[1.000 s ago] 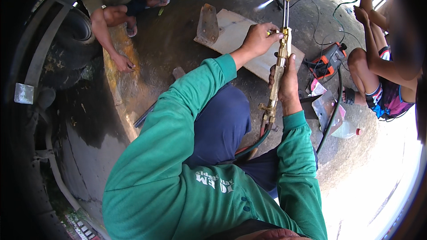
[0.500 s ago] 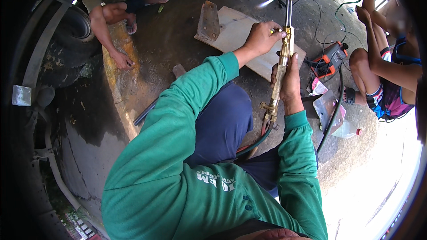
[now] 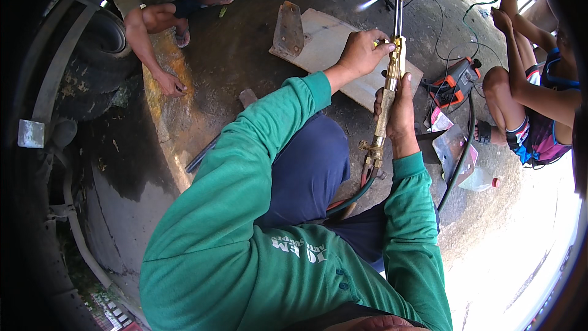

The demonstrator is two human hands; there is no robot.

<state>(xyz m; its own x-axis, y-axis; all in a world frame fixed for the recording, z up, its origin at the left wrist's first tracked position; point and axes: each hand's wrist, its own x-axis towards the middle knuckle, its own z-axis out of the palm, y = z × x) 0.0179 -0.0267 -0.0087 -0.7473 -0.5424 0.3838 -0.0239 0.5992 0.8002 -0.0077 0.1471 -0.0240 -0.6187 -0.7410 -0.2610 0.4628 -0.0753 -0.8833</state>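
Because the torch (image 3: 392, 72) looks mostly brass, it should feel heavy and stiff, its finely textured handle (image 3: 384, 113) giving the surest hold, well away from the flame (image 3: 369, 3) at the bent tip. It rises, long and slim, in the right hand (image 3: 402, 113), which wraps around the handle. The left hand (image 3: 361, 54) pinches a small part of the torch's side, perhaps a knob, largely hidden. Rubbery, bendable hoses (image 3: 352, 201) curve from the torch's base; a flat, dull plate (image 3: 331, 34) lies beyond.
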